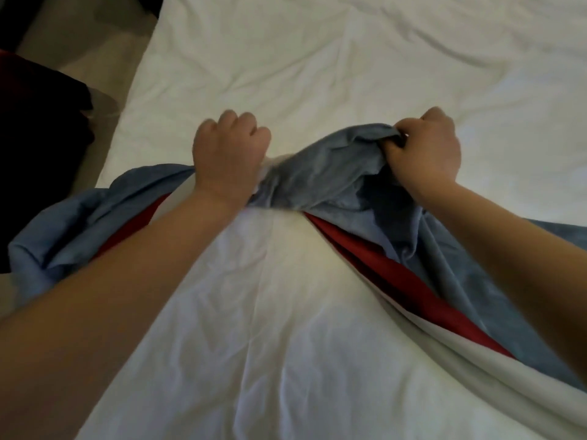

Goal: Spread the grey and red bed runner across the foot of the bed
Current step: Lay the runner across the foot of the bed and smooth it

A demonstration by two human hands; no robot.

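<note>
Both arms reach forward over the white bed [286,74], bare forearms coming in from the bottom corners. The left hand [228,150] sits knuckles-up in a tight fist, wrist bent down. Grey cloth of the bed runner [336,173] comes out from under its palm on both sides, so it grips the runner there, though the fingertips are tucked under and out of sight. The right hand [427,149] is curled too, thumb and fingers pinching a thick bunch of grey cloth lifted just off the sheet.

Between the two sets of fingers the runner is crumpled into a ridge. Outward from the left fingers it trails to the bed's edge in loose folds. Back from the right fingers it drapes down under the right forearm, its red side [381,265] showing along the near edge.

The right forearm covers part of that drape, and the runner's far-right end is cut off by the frame. Past the left fingers, off the bed, a dark shape [38,122] sits in shadow, too dim to identify.
</note>
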